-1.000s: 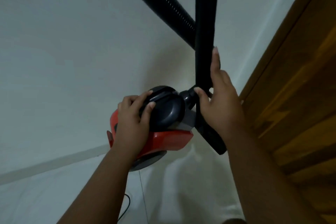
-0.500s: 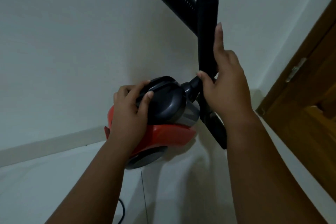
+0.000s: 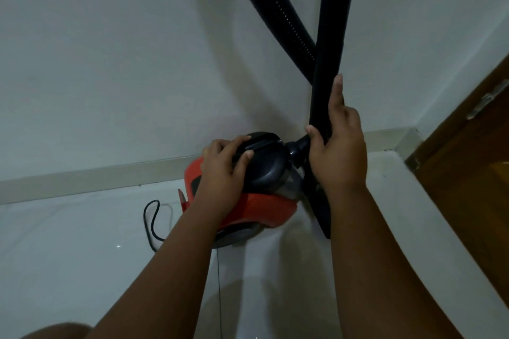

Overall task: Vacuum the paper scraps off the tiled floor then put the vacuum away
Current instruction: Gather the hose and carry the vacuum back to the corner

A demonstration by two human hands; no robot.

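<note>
The left hand (image 3: 224, 173) curls round the top handle (image 3: 259, 143) of the red canister vacuum (image 3: 264, 208), steadying it. Just right of this grip, the right hand (image 3: 337, 151) clasps the wand (image 3: 333, 36) upright, probably for parking.

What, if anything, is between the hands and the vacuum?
Nothing visible. The left hand grips the vacuum by its dark top; the right hand holds the black wand. The cord lies on the floor, left of both.

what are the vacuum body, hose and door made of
Vacuum body: probably moulded plastic, smooth orange shell with a dull sheen. Hose: flexible black plastic, judging by its ribs. Door: seemingly varnished wood, brown with grain streaks.
</note>
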